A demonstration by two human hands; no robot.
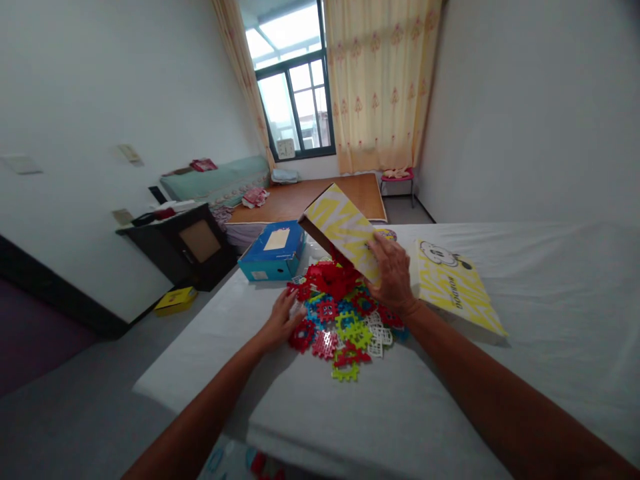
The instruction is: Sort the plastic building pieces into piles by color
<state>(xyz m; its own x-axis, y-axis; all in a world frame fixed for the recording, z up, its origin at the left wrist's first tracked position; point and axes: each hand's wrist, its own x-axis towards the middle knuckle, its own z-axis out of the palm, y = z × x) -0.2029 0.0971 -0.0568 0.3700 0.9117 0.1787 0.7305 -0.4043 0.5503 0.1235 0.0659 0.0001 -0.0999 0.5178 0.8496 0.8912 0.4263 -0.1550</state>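
Observation:
My right hand grips a yellow and white patterned cardboard box, tilted with its open side facing down to the left. Beneath it lies a heap of plastic building pieces in red, blue, lime green and white; some red ones sit right at the box's opening. At the heap's left edge rests my left hand, fingers spread, touching or very near the red pieces. Whether it holds any piece is not visible. To the right, a yellow and white box lid with a cartoon print lies on the white-covered table.
A blue box stands at the table's far left corner. Behind my right hand a small round item shows partly. On the floor are a yellow box and several coloured pieces. A dark cabinet stands left, a bed beyond.

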